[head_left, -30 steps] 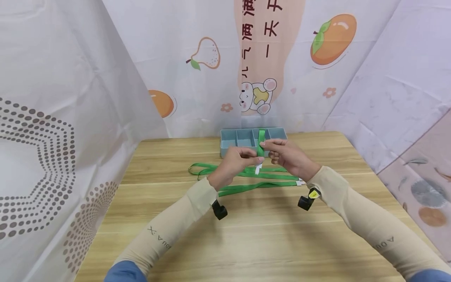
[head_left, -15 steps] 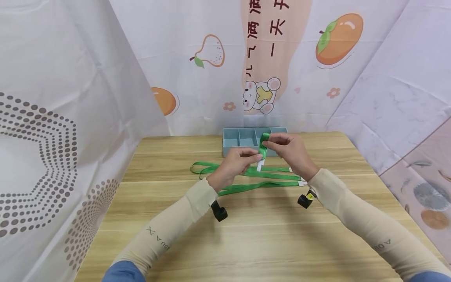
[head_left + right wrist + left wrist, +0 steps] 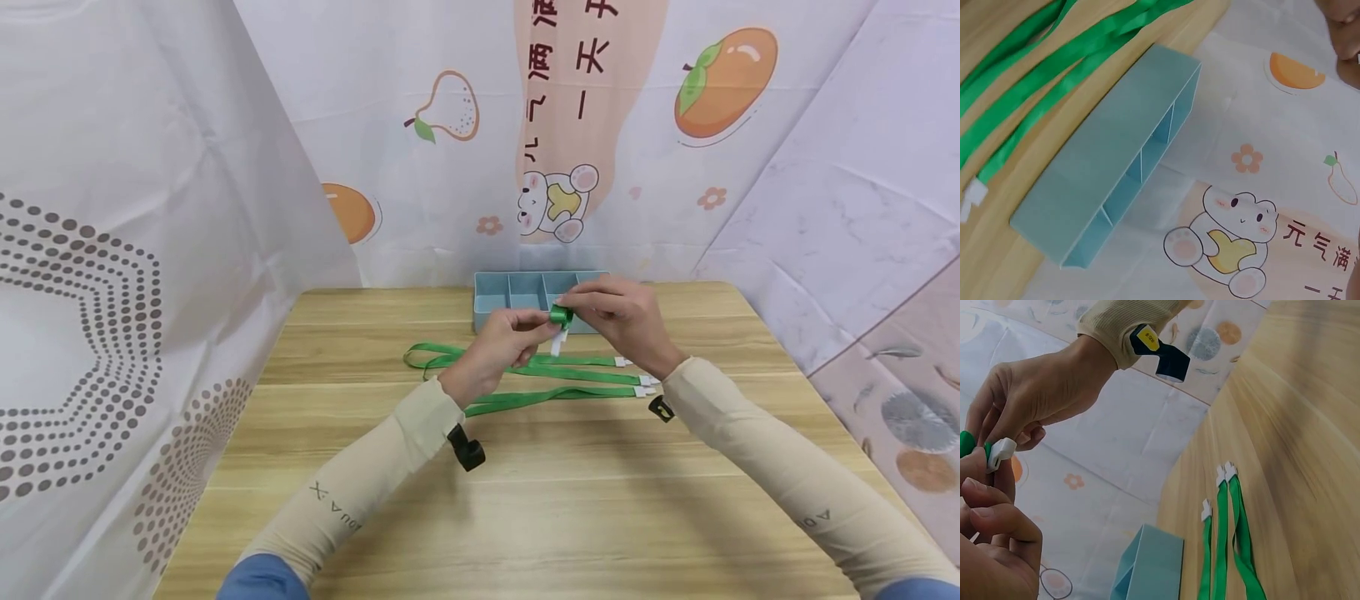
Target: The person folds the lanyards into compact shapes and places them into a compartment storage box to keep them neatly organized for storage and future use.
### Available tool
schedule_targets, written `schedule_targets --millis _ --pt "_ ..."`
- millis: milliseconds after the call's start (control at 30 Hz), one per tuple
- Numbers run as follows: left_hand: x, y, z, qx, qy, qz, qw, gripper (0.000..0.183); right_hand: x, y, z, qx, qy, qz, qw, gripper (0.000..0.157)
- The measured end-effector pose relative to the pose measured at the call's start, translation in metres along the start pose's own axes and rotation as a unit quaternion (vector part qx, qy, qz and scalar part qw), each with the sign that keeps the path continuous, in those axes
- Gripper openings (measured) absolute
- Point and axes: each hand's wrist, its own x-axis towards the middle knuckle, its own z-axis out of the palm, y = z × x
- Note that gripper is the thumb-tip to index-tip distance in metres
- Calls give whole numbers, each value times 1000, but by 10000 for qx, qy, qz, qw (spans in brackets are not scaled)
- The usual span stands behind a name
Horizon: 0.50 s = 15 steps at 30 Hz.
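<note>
A green lanyard [image 3: 560, 315], coiled into a small roll, sits between both hands above the table in the head view. My left hand [image 3: 498, 350] pinches it between thumb and fingers from the left, just over its white plastic clip [image 3: 1001, 454]. From the right, my right hand [image 3: 628, 318] grips the upper part of the roll with its fingertips. Three white clips show on the green lanyards [image 3: 600, 392] lying stretched across the table below. The left forearm and hand hide part of them. In the right wrist view the rolled lanyard is not visible.
A blue-grey box [image 3: 491, 321] with several compartments stands at the table's back edge, behind the hands; the right hand covers part of it. The wooden table [image 3: 525, 517] reaches a printed curtain [image 3: 420, 200] at the back. Curtains also hang on both sides.
The hanging green strip has shortened into a compact roll by the clip. My right hand has tipped over and come down closer to the left, which stays nearly still.
</note>
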Motion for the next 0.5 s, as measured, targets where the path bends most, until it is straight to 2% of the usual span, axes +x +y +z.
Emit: schedule_targets --millis 133,500 --pt "1 -1 1 -85 -85 13 9999 24 -1 2 -2 -144 -15 -318 9994 36" --pt "2 -2 4 -404 -137 -143 9990 28 -7 5 -6 -91 2 -214 9997 35"
